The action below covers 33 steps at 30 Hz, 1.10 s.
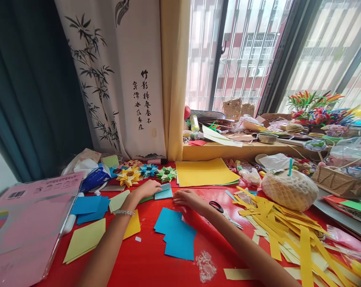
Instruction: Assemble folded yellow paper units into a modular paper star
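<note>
My left hand [149,189], with a beaded bracelet at the wrist, reaches to a light blue paper square [164,193] on the red table. Its fingertips are closed on the square's upper left edge, where a flap looks folded over. Just right of the square, my right hand [188,200] rests low with fingers stretched toward it and nothing held. Nearer to me lie overlapping bright blue sheets [177,235]. A bit of green paper [146,199] shows under my left hand. Folded paper stars in yellow [129,175], blue [148,170] and green [166,173] stand behind.
Black-handled scissors [225,214] lie right of my right hand, before a heap of yellow strips [276,223] and a netted round object [289,189]. Yellow sheets [206,172] lie at the back. At left are pale yellow squares [86,240] and a pink pack [33,227].
</note>
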{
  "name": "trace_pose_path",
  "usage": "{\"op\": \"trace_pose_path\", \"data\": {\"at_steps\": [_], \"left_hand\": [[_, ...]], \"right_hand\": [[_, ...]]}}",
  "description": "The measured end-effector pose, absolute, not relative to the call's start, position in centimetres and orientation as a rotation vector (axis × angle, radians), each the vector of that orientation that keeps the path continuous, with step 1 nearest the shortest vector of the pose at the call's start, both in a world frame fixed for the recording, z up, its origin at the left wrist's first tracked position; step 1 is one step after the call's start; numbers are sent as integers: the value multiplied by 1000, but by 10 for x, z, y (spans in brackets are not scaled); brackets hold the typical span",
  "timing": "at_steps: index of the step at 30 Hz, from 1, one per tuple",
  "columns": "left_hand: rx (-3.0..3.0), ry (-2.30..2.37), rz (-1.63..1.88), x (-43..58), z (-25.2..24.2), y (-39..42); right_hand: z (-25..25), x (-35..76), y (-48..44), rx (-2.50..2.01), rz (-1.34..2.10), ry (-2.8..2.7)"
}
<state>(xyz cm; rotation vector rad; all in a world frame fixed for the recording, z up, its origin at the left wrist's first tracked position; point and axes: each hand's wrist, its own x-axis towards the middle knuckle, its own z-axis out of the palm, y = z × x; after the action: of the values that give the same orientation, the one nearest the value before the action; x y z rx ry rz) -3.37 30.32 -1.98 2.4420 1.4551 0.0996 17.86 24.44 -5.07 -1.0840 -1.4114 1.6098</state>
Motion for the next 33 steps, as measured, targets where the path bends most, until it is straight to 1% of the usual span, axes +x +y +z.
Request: {"op": "trace_pose_path", "data": {"at_steps": [4, 8, 17, 25, 33], "left_hand": [[2494, 1553, 183, -29, -27, 305], [2515, 1540, 189, -29, -29, 305], [2560, 1474, 89, -27, -22, 301], [2677, 1500, -38, -17, -9, 286], [2759, 1543, -129, -13, -11, 283]], "right_hand": [[-54, 172, 269, -1131, 1664, -1361], [-53, 172, 281, -1172, 1682, -1381], [-46, 174, 267, -1178, 1644, -1449], [-49, 172, 267, -1207, 1582, -1472], [-56, 170, 268, -1205, 1538, -1496]]}}
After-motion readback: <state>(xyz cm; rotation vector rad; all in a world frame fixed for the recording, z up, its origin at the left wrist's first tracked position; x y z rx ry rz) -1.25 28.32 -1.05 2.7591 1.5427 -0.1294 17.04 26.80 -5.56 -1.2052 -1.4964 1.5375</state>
